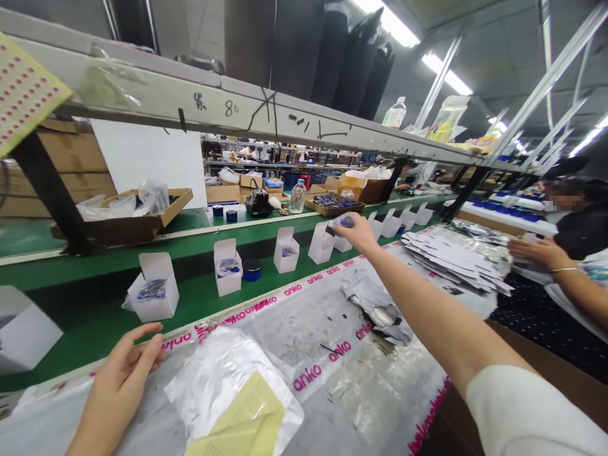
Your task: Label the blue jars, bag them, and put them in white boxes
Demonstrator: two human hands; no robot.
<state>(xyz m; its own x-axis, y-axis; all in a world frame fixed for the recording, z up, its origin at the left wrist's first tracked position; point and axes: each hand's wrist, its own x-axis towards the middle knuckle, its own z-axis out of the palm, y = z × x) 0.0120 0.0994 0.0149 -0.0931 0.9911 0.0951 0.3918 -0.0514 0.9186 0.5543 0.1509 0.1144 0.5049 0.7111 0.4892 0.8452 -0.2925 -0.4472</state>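
My right hand (360,233) reaches across to the green conveyor belt (190,250), fingers closed on a small clear plastic bag (346,220) with something dark blue inside. That bag is held just above the row of white boxes, beside an open white box (321,243). My left hand (124,380) hovers over the near edge of the work surface, fingers stretched and holding nothing. Closest to it stands an open white box (154,294) with a bagged item in its mouth. Another open box (227,268) also has a bagged item, and a round blue-black container (251,270) sits beside it.
A white plastic bag with a yellow sheet (251,411) lies in front of me. Flat white cartons (451,259) are piled at right, near a co-worker's hand (541,252). Behind the belt are a cardboard tray (137,221) and a bottle (298,196). A shelf beam (266,114) crosses above.
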